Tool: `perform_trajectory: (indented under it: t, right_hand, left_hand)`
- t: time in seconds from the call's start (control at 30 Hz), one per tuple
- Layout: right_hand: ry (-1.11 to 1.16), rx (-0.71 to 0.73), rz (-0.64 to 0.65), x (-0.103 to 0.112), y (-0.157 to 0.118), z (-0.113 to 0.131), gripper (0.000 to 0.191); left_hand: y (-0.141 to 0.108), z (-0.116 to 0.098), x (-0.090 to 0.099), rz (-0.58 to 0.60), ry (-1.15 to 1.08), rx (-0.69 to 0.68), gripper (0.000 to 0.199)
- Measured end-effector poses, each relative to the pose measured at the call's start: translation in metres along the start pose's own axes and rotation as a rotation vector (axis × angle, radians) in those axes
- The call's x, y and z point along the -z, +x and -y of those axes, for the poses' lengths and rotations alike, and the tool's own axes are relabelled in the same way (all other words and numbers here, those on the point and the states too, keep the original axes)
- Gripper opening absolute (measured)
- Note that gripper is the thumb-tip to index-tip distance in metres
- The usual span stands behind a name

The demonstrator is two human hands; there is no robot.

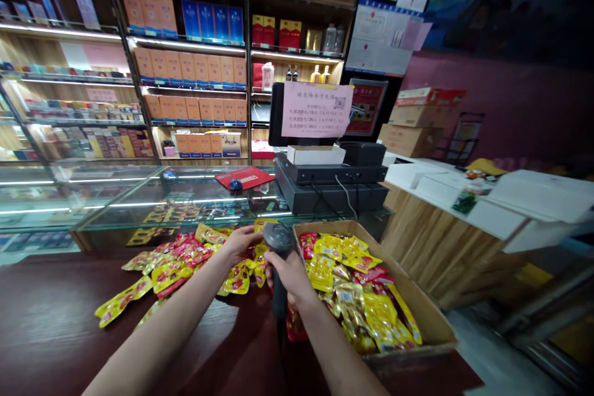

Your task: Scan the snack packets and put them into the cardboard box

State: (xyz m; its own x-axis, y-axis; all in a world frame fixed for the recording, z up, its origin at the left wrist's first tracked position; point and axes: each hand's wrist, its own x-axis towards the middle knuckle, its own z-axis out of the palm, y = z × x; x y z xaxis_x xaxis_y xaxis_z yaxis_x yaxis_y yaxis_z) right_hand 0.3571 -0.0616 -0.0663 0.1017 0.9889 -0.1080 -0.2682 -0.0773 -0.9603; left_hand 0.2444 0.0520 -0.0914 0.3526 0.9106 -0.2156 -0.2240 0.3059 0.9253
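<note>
My right hand is wrapped round the handle of a dark barcode scanner, its head pointing away from me. Just left of the scanner head, my left hand has its fingers closed at the edge of a yellow snack packet; the fingertips are partly hidden. Beneath and beside this hand spreads a loose heap of yellow, red and gold snack packets on the dark brown table. To the right of my right hand, an open cardboard box holds many similar packets.
Behind the heap stands a glass display counter, with a red mat and a mouse on it. A monitor bearing a pink notice sits above black till equipment. White foam boxes lie at right; stocked shelves line the back.
</note>
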Motion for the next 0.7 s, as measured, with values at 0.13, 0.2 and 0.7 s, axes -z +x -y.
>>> perform_trajectory:
  t: [0.13, 0.2, 0.7]
  right_hand:
    - [0.092, 0.101, -0.153, 0.015, -0.003, 0.009, 0.021]
    - [0.124, 0.075, -0.206, 0.027, -0.004, 0.017, 0.025]
    - [0.324, -0.115, -0.245, 0.171, 0.016, 0.107, 0.002]
  left_hand:
    - [-0.012, -0.004, -0.005, 0.097, 0.038, 0.067, 0.039]
    - [-0.019, -0.005, -0.013, 0.192, 0.051, 0.112, 0.038]
    - [0.031, -0.037, -0.172, 0.483, -0.041, 0.413, 0.084]
